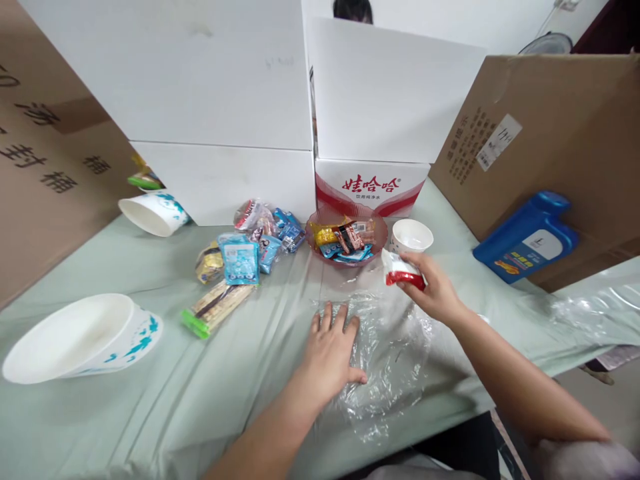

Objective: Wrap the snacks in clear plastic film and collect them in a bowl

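My right hand [433, 290] grips a small red and white snack packet [403, 270], held just in front of a white paper bowl [412, 235]. My left hand [333, 350] lies flat with fingers spread on the left edge of a clear plastic bag [390, 360]. Beyond the hands stands a pinkish clear bowl [311, 243] filled with wrapped snacks in yellow, brown and blue. To its left is a loose pile of packets, with a light blue packet [241, 261] on top and a long snack pack with a green end [217, 308] in front.
Two white paper bowls with blue leaves lie tipped at left, a large one [75, 337] and a smaller one [153, 213]. A blue bottle [525, 237] leans against the right cardboard box [560, 133]. White boxes [225, 180] wall off the back; a person's head shows behind them.
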The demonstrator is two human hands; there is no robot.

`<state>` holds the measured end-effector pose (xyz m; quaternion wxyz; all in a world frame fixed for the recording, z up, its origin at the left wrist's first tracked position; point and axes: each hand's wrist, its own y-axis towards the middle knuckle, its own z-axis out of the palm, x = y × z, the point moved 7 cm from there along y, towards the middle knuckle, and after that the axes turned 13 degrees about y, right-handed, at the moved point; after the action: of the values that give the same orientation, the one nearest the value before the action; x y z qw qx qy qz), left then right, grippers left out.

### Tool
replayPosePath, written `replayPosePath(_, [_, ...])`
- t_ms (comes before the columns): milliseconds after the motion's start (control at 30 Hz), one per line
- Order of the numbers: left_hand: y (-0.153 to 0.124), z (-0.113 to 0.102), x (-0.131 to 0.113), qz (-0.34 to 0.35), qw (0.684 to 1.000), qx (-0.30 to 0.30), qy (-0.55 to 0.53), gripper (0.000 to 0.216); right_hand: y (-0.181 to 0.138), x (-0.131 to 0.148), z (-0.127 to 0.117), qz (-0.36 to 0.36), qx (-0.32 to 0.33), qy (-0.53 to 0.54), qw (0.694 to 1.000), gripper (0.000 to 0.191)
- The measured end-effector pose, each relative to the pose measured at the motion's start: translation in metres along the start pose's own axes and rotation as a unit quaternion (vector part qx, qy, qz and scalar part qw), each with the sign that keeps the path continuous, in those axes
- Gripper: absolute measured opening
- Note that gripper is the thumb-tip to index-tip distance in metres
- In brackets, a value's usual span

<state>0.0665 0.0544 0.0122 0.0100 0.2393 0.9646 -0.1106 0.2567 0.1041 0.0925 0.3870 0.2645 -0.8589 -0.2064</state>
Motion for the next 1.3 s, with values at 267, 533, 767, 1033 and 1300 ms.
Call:
replayPosePath(267, [0.0, -0.001, 0.003, 0.001, 1.0, -0.002, -0.003, 0.099, 0.064, 0.01, 0.045, -0.103, 0.045, -0.069, 0.991, 0.051])
replayPosePath(533, [0.0, 0.003, 0.012, 0.002, 1.0, 0.013, 0.005, 0.105, -0.035, 0.024, 0.063, -0.11, 0.306, -0.041, 0.945, 0.041])
replayPosePath(767, [-0.005, -0.007, 0.03, -0.011, 0.998, 0.047, 0.036, 0.096, -0.083, -0.03, 0.004, 0.065, 0.2, -0.208, 0.955, 0.053])
replayPosePath(1033, [-0.002, -0.01, 0.028, 0.026, 1.0, 0.0, -0.008, 0.081, -0.093, 0.031, 0.034, -0.048, 0.224, -0.015, 0.973, 0.028])
replayPosePath(1300, [0.006, -0.017, 0.028, -0.039, 0.988, -0.149, 0.003, 0.04, -0.099, 0.033, 0.055, 0.03, 0.331, -0.037, 0.942, 0.07])
